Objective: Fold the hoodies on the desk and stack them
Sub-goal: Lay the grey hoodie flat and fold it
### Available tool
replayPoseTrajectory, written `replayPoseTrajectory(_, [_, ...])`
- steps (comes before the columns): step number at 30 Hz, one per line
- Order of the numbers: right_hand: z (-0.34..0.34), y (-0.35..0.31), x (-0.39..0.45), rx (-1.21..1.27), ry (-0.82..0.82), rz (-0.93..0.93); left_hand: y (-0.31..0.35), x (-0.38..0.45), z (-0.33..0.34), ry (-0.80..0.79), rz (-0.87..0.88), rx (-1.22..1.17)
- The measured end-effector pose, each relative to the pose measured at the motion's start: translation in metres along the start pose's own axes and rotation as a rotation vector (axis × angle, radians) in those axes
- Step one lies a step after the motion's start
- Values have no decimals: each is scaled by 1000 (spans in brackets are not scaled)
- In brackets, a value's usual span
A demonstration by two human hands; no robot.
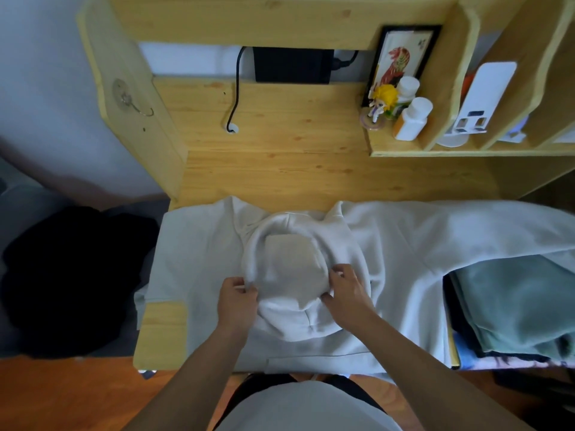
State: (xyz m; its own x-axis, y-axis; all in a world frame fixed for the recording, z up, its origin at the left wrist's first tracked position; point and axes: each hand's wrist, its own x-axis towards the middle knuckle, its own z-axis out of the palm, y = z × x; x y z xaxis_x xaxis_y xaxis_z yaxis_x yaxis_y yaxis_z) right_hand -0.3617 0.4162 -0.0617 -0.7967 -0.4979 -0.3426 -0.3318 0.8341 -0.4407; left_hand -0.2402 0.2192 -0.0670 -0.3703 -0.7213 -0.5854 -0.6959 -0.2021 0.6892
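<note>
the white hoodie [389,244] lies flat along the front edge of the desk [280,144], its hood [298,293] laid on top. the left hand [238,301] and right hand [348,293] pinch the hood's sides with curled fingers. a green hoodie [513,303] sits at the desk's right end.

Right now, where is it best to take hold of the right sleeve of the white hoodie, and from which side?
Probably grip the right sleeve near its outer end, coming from the right side above. It lies flat, stretched rightward across the desk, and its end nears the folded green garment. Both the left hand and right hand now pinch the hood.
</note>
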Motion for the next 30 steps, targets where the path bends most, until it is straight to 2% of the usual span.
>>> replayPoseTrajectory(4, [-55, -23, -7, 232, 357, -247, 14, 5, -17, -133, -59, -85])
replayPoseTrajectory(6, [-88, -41, -9, 396, 377, -260, 33, 2, -24, -227, -91, -248])
replayPoseTrajectory(8, [-121, -58, -5, 455, 347, -263, 60, -3, -33, -285, -70, -418])
replayPoseTrajectory(13, [-186, -88, 3, 386, 503, -529, 126, -19, -64, -484, 206, -650])
replayPoseTrajectory(16, [-199, -88, -12, 417, 501, -637, 130, -17, -72, -496, 391, -539])
replayPoseTrajectory(18, [-177, -71, -33, 401, 411, -735, 111, -11, -79, -498, 464, -255])
replayPoseTrajectory(19, [-156, -52, -45, 360, 301, -731, 95, -6, -83, -537, 461, -64])
replayPoseTrajectory(20, [-132, -30, -59, 290, 155, -653, 78, 0, -86, -601, 429, 155])
replayPoseTrajectory(22, [-92, 9, -81, 137, -201, -322, 48, 11, -87, -709, 346, 600])
replayPoseTrajectory(23, [-79, 24, -83, 93, -296, -154, 38, 19, -84, -689, 308, 729])
replayPoseTrajectory(24, [-71, 35, -75, 82, -289, -16, 33, 28, -79, -611, 259, 749])
replayPoseTrajectory(28, [-74, 31, 8, 214, 110, 316, 51, 65, -43, -313, 126, 430])
replayPoseTrajectory(30, [-74, 24, 60, 333, 135, 396, 64, 84, -25, -169, 81, 366])
